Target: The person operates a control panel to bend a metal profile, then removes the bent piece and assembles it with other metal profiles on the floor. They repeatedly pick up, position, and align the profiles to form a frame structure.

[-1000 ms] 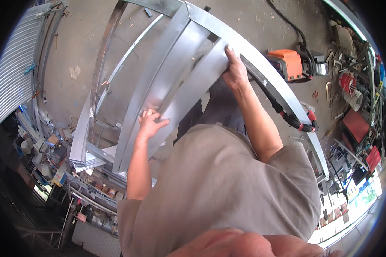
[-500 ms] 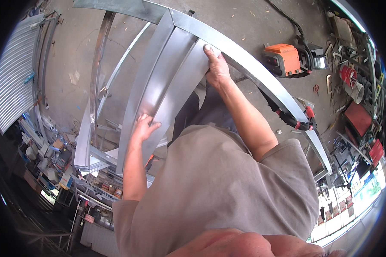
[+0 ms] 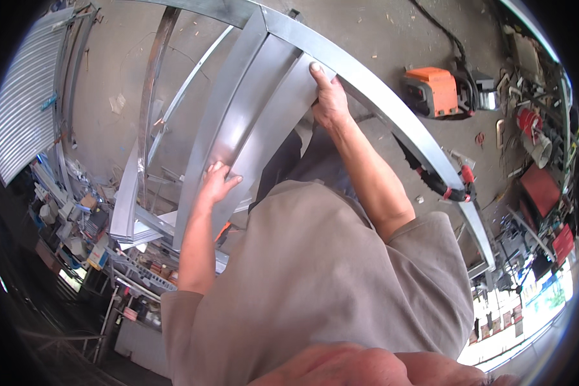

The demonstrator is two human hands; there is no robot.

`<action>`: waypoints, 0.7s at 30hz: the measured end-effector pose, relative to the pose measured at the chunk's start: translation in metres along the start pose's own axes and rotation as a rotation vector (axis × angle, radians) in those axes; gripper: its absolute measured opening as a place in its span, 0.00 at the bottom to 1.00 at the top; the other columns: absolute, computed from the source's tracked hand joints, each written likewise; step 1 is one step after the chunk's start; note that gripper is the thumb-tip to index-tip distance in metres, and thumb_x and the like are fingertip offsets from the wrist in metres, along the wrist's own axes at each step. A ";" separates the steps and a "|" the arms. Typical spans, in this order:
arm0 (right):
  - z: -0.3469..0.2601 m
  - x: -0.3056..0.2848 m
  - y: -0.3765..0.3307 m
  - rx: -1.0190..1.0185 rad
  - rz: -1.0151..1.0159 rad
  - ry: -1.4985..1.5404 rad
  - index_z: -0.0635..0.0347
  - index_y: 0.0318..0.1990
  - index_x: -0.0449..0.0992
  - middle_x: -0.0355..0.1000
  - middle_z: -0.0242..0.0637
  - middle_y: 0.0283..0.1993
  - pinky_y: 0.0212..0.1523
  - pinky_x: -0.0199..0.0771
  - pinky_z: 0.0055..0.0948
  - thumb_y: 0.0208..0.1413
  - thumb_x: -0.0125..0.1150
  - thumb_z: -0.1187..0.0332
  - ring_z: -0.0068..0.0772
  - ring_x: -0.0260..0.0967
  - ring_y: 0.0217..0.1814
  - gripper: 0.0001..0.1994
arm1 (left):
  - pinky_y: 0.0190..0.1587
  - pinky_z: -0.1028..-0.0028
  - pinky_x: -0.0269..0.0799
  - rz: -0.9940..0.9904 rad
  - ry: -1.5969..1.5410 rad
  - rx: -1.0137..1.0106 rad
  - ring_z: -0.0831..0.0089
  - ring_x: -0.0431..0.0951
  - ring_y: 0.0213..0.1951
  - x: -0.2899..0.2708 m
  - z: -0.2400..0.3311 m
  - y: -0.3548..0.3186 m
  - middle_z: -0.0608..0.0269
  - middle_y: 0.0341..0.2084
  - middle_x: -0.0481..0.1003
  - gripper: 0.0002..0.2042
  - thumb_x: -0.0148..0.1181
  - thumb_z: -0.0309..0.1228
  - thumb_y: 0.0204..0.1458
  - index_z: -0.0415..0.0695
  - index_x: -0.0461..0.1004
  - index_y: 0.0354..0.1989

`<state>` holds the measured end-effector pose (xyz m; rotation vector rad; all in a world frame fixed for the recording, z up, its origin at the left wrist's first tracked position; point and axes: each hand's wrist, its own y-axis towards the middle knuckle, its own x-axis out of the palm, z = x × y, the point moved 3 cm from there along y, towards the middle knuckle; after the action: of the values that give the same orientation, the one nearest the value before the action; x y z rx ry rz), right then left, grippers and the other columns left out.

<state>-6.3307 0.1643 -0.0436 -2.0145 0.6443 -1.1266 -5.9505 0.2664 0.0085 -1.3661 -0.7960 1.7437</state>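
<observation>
A flat silver metal slat (image 3: 273, 119) runs lengthwise in front of me, inside a large metal frame (image 3: 360, 71). My right hand (image 3: 331, 101) grips its far right edge near the frame's long bar, thumb lying on top and the other fingers hidden underneath. Lower down, my left hand (image 3: 217, 184) holds the same slat by its left edge, with the fingers curled and the thumb stretched over the face. Just left of this slat, another metal slat (image 3: 254, 96) sits beside the frame's crossbar (image 3: 224, 106), with a dark narrow gap between the two slats.
On the floor beyond the frame stands an orange and grey machine (image 3: 431, 93) with a black cable. A black cable bundle (image 3: 441, 186) hangs at the frame's right part. Corrugated sheet (image 3: 29, 96) leans at far left. Tools and scrap crowd both sides, including a red bucket (image 3: 529, 122).
The whole view has shifted slightly. Both hands keep nearly the same places on the slat, and it shows no clear movement against the frame.
</observation>
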 end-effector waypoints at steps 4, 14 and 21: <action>-0.006 -0.004 -0.016 0.007 0.027 0.067 0.55 0.65 0.71 0.73 0.31 0.62 0.69 0.68 0.46 0.60 0.73 0.57 0.34 0.68 0.65 0.29 | 0.60 0.54 0.64 -0.054 0.003 0.059 0.53 0.70 0.57 -0.006 -0.002 -0.004 0.55 0.50 0.73 0.27 0.70 0.55 0.52 0.41 0.80 0.44; -0.001 0.005 -0.005 -0.091 0.018 -0.045 0.59 0.66 0.69 0.74 0.35 0.63 0.68 0.70 0.40 0.65 0.69 0.62 0.35 0.71 0.63 0.26 | 0.63 0.51 0.62 0.153 -0.190 -0.099 0.51 0.70 0.60 0.038 -0.020 -0.013 0.52 0.54 0.73 0.32 0.61 0.61 0.57 0.42 0.74 0.53; 0.003 -0.002 0.004 -0.028 0.048 -0.135 0.59 0.70 0.67 0.70 0.36 0.67 0.69 0.66 0.41 0.69 0.64 0.57 0.39 0.67 0.68 0.28 | 0.62 0.52 0.67 0.372 -0.281 -0.031 0.50 0.73 0.58 0.043 -0.009 -0.018 0.51 0.53 0.74 0.29 0.68 0.52 0.55 0.41 0.72 0.56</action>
<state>-6.3293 0.1643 -0.0492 -2.0676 0.6388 -0.9490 -5.9441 0.3133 0.0004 -1.3719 -0.7543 2.2585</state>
